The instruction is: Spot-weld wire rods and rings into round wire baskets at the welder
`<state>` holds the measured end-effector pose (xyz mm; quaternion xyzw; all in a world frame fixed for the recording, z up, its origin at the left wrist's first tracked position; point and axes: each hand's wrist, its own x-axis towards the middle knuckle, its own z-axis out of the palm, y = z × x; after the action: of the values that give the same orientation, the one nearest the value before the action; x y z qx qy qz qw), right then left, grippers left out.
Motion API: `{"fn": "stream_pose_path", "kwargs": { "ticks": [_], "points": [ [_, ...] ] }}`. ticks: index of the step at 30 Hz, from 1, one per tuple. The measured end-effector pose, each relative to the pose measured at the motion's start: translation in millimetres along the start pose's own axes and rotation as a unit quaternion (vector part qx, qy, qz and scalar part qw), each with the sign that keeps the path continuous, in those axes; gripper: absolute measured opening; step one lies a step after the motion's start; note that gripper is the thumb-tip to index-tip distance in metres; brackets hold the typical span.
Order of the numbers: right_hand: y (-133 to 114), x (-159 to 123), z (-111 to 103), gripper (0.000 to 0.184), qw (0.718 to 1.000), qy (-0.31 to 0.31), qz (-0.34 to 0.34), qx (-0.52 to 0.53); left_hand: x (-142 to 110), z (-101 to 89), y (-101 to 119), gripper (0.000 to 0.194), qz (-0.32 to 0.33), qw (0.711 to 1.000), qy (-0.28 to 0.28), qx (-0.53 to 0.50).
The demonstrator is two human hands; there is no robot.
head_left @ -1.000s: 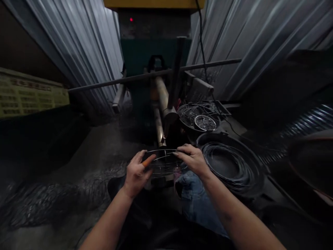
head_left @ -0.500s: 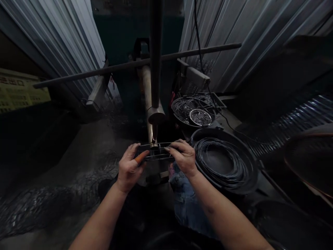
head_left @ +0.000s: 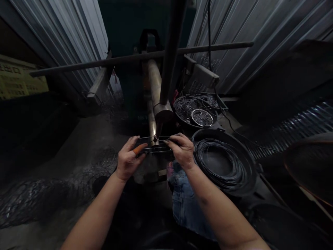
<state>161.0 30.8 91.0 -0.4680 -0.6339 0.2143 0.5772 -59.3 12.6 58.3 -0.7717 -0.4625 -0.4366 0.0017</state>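
Observation:
Both my hands grip a round wire frame (head_left: 156, 144), seen nearly edge-on, with its wires meeting the pointed tip of a spot welder's upper electrode (head_left: 158, 129). My left hand (head_left: 128, 158) holds the frame's near side and wears an orange finger cover (head_left: 139, 149). My right hand (head_left: 180, 151) holds the opposite side. A thick metal electrode arm (head_left: 154, 83) rises behind the frame, and my fingers hide parts of the wire.
A black basin of coiled wire (head_left: 223, 166) lies to the right, beyond my right forearm. Behind it, a dark basin (head_left: 194, 113) holds tangled wire and finished rings. A horizontal steel bar (head_left: 130, 59) crosses the machine. Corrugated metal sheets stand on both sides, and wire scrap (head_left: 52, 191) covers the floor at left.
The wire frame has turned from an open oval to nearly edge-on and risen to the electrode tip. Both hands moved up with it, and the view tilted lower.

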Motion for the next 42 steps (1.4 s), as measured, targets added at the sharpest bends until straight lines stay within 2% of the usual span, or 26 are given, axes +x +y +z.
{"fn": "stream_pose_path", "kwargs": {
  "ticks": [6, 11, 15, 19, 22, 24, 26, 28, 30, 33, 37, 39, 42],
  "points": [
    [4.5, 5.7, 4.3, 0.013, 1.0, -0.005, 0.008, 0.01, 2.2, 0.2, -4.3, 0.027, -0.018, 1.0, -0.009, 0.002],
    [3.4, 8.9, 4.1, 0.012, 1.0, 0.003, -0.007, 0.029, 3.1, 0.8, -6.4, 0.028, -0.006, 1.0, -0.012, 0.01],
    [2.9, 8.8, 5.8, 0.012, 0.999, 0.007, -0.004, 0.051, 3.2, 2.8, -6.2, 0.027, 0.011, 1.0, 0.008, 0.011],
    [4.7, 7.8, 10.2, 0.013, 0.998, 0.011, 0.007, 0.06, 7.4, 2.6, -5.3, 0.026, -0.012, 1.0, 0.006, -0.006],
    [12.5, 6.6, 2.0, 0.011, 0.997, 0.008, 0.017, 0.076, 7.2, -3.2, 0.3, 0.033, -0.032, 0.999, -0.013, -0.016],
    [24.3, 5.5, -12.5, 0.014, 0.994, 0.027, 0.04, 0.1, -0.8, -7.4, 9.1, 0.045, -0.057, 0.998, 0.028, 0.006],
    [41.8, 5.4, -29.7, 0.022, 0.989, 0.019, 0.077, 0.127, -16.1, -6.3, 21.4, 0.051, -0.104, 0.989, 0.096, 0.039],
    [61.5, 6.9, -42.1, 0.027, 0.979, -0.04, 0.131, 0.152, -34.6, 3.8, 34.3, 0.042, -0.149, 0.98, 0.123, 0.046],
    [78.1, 9.7, -46.0, 0.028, 0.965, -0.084, 0.186, 0.163, -50.2, 22.5, 44.6, 0.033, -0.158, 0.984, 0.08, 0.017],
    [87.7, 13.0, -44.0, 0.027, 0.96, -0.068, 0.222, 0.159, -59.4, 55.0, 52.4, 0.047, -0.142, 0.989, 0.041, -0.002],
    [67.9, 1.4, -52.5, 0.021, 0.968, -0.091, 0.176, 0.152, -52.4, 80.6, 55.5, 0.067, -0.167, 0.985, 0.043, -0.011],
    [47.7, -13.8, -58.5, 0.016, 0.975, -0.112, 0.14, 0.133, -47.0, 84.2, 57.5, 0.076, -0.184, 0.981, 0.039, -0.038],
    [14.3, -36.9, -57.9, 0.008, 0.987, -0.094, 0.104, 0.085, -40.0, 84.9, 60.8, 0.08, -0.212, 0.971, 0.05, -0.097]
  ]
}}
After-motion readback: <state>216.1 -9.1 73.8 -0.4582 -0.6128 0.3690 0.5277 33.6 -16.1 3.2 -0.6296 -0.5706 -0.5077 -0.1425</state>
